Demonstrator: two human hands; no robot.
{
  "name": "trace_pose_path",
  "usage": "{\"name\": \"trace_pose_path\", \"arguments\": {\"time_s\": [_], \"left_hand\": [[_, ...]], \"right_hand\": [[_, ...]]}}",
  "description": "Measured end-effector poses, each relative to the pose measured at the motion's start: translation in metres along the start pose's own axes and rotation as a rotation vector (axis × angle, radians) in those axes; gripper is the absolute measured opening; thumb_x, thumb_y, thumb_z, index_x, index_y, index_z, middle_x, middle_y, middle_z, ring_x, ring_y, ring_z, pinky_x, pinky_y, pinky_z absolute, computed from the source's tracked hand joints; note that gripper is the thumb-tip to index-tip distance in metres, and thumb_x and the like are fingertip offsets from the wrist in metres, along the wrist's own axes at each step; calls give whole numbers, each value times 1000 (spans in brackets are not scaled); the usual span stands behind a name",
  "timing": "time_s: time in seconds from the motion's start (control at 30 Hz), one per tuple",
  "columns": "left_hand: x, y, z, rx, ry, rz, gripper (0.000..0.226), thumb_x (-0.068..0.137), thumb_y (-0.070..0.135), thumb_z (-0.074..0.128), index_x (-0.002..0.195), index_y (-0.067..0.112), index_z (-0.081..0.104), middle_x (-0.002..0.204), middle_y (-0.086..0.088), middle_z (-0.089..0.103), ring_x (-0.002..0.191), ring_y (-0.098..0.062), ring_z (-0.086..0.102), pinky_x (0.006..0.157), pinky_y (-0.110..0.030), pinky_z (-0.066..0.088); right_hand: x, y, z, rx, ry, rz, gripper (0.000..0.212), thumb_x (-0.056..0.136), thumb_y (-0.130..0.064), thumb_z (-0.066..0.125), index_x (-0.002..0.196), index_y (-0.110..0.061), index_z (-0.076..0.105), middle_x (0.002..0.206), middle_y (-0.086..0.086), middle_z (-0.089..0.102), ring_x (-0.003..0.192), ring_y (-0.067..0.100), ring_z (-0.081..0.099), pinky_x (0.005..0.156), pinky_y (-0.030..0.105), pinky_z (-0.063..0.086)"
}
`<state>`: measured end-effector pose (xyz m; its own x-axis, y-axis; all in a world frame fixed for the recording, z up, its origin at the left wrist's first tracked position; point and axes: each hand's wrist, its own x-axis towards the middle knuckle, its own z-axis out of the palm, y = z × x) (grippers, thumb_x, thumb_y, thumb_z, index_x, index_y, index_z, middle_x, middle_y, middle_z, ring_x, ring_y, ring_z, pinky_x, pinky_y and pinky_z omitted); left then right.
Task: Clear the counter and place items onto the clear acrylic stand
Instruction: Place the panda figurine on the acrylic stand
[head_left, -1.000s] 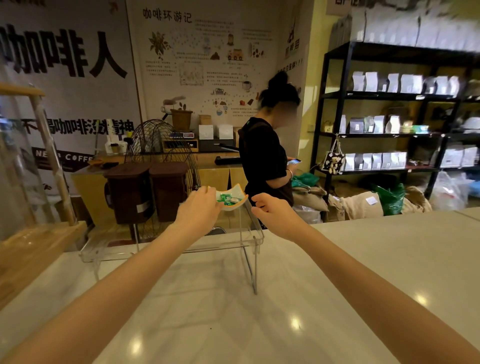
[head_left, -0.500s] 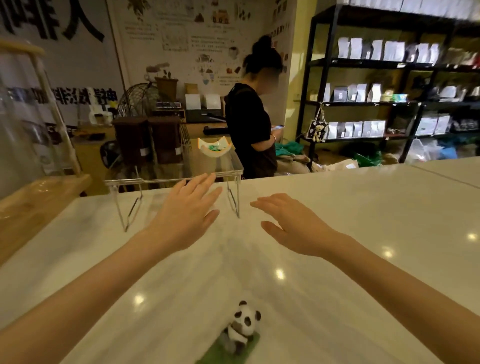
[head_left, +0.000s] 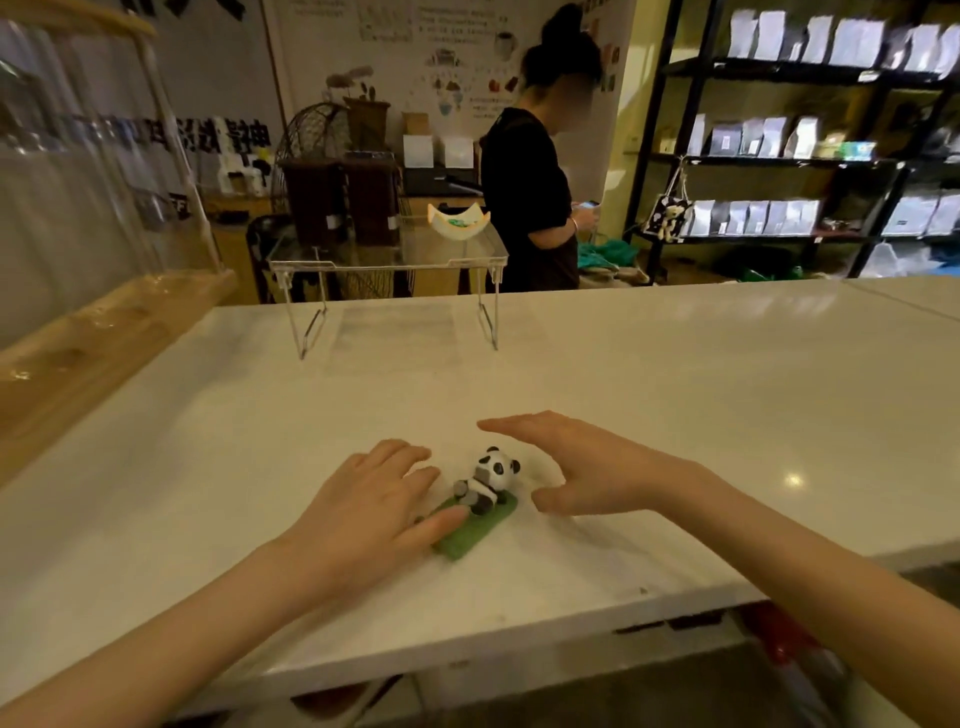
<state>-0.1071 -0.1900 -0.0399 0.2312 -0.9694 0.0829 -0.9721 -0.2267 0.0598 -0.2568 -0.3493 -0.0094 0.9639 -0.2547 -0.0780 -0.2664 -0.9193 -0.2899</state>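
Both hands flank panda figurine (head_left: 488, 480) near tabletop (head_left: 675, 395) front edge.
Left hand (head_left: 371, 506) fingers spread, thumb touching its green base; right hand (head_left: 587, 470) fingers apart, not touching.

Left hand (head_left: 363, 514): bare, no glove, ring or watch that I see | right hand (head_left: 597, 467): bare too | forearms: no sleeves, entering from lower frame corners

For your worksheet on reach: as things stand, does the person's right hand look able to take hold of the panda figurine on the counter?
Probably yes. The right hand is open just beside the panda figurine, nothing between them. The left hand rests at the green base's other side.
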Motion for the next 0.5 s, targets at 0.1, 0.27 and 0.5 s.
{"name": "trace_pose_path", "arguments": {"time_s": [0.1,0.27,0.5], "left_hand": [[-11,7,7,-22,1,-14,77,71,74,22,124,25,48,128,6,47,118,-10,37,96,-27,35],[-16,12,13,-136,34,-62,69,69,70,34,117,25,53,108,7,49,99,-8,41,84,-23,40],[-3,4,5,-360,13,-83,82,49,69,37,112,23,63,99,2,56,88,-11,52,70,-13,38]], "right_hand": [[3,-4,6,98,4,-23,74,80,-16,62,142,-30,24,150,-8,33,134,10,32,102,18,22],[9,-5,9,197,51,-29,53,80,-17,65,129,-26,47,133,-3,53,110,12,52,90,23,44],[18,0,2,308,66,-1,42,71,-16,75,111,-19,62,111,3,67,93,16,62,85,30,53]]}}
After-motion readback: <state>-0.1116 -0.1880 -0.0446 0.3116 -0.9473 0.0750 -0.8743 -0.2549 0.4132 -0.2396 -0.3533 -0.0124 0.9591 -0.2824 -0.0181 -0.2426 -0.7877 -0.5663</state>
